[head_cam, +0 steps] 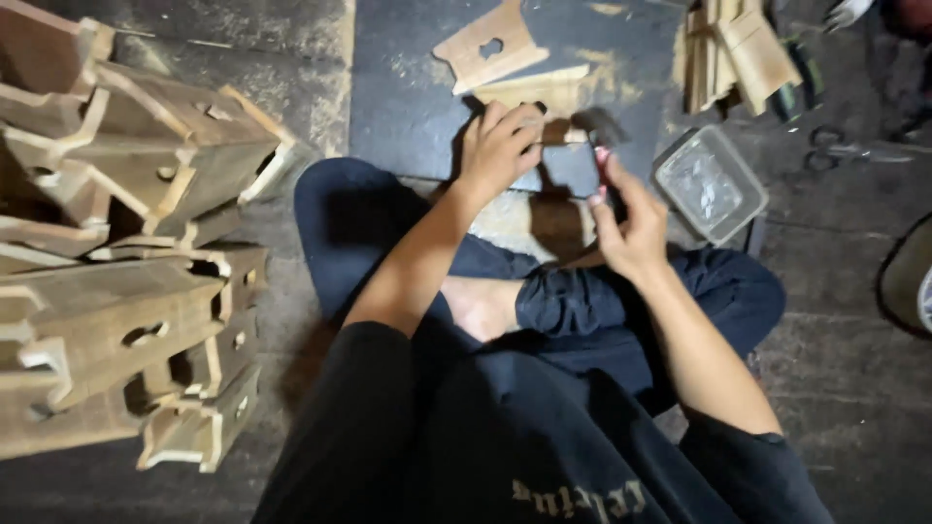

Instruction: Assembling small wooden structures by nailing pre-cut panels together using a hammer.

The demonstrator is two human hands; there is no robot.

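Note:
My left hand [500,146] presses its fingers down on a small wooden piece [561,131] lying on a dark mat [408,97] in front of my crossed legs. My right hand [629,228] is closed around the reddish handle of a hammer [600,131]. The hammer's dark head is blurred, just above the right end of the wooden piece. A flat wooden panel with a hole [490,49] lies on the mat beyond my hands. A pale block [515,225] sits between my knees, under the work.
A stack of assembled wooden box-like pieces [126,252] fills the left side. A clear plastic container [709,184] stands right of my right hand. Wooden slats [733,49], green-handled tools [804,82] and scissors [840,147] lie at the upper right on the concrete floor.

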